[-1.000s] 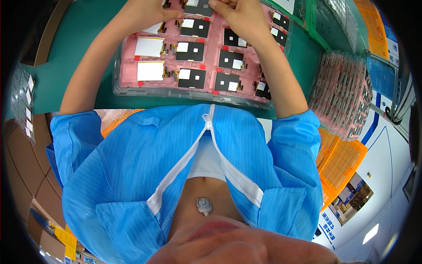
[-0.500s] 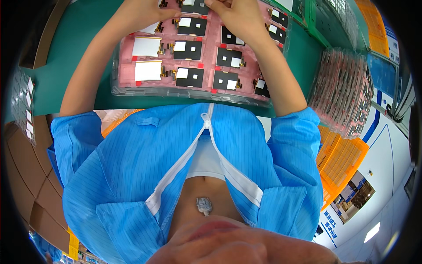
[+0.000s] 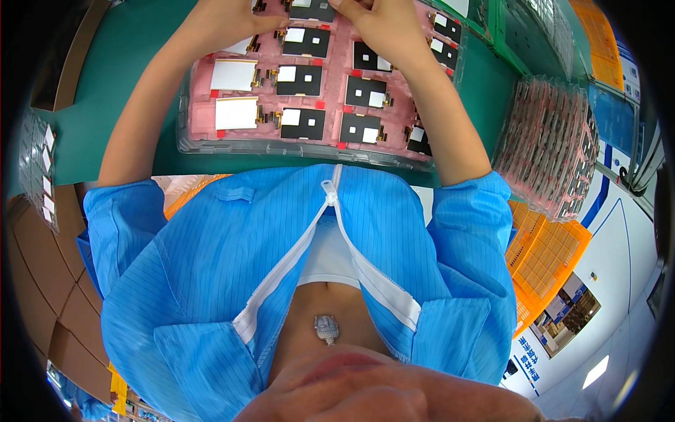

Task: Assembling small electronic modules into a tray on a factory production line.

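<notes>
A clear plastic tray [image 3: 295,146] with a pink lining holds rows of small flat panels with gold-brown flex tails. Some, like one panel [image 3: 299,80], are black with white patches; in the left column a panel [image 3: 237,113] shows a white face. Both hands work over the far rows at the upper edge. My left hand [image 3: 228,24] has its thumb stretched toward a black panel [image 3: 313,10]; its other fingers are cut off. My right hand [image 3: 387,28] has thumb and finger drawn together at that panel's right edge; what they pinch, if anything, is hidden.
The tray lies on a green tabletop [image 3: 88,133]. A tall stack of filled trays [image 3: 547,148] stands at the right, beside a green-edged frame [image 3: 496,39]. Orange crates [image 3: 552,264] are below right. At the left are a cardboard box [image 3: 67,63] and another tray [image 3: 36,165].
Hardly anything differs. The right thumb and finger have shifted very slightly at the far panel; the left hand and tray keep their places.
</notes>
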Demonstrator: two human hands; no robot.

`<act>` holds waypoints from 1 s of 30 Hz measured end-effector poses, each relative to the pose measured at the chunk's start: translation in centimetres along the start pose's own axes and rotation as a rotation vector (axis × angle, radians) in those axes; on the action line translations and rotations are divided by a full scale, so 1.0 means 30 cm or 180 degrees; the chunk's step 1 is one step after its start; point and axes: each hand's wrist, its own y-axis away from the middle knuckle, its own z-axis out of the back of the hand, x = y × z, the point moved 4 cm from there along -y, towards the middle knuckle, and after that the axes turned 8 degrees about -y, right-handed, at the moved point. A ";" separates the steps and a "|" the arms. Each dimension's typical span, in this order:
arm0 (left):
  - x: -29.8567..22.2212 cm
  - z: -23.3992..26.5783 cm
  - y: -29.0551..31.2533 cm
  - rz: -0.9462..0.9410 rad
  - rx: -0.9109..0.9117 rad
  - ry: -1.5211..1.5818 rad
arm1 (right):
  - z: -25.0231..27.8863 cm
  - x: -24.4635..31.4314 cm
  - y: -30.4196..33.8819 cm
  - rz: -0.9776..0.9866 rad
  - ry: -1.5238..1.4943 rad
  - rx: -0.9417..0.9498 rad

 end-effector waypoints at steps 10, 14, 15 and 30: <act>0.030 -0.024 -0.002 0.0021 -0.0007 -0.0390 | 0.002 -0.025 -0.013 -0.0104 -0.0094 0.0051; 0.035 -0.023 -0.004 0.0006 -0.0011 -0.0063 | 0.007 -0.006 -0.009 -0.0101 -0.0046 0.0068; 0.036 -0.017 0.000 -0.0020 -0.0037 0.0147 | 0.006 -0.001 -0.008 -0.0092 0.0008 0.0060; -0.003 -0.001 0.001 0.0126 0.0038 0.0023 | 0.003 0.021 0.001 -0.0016 0.0417 -0.0050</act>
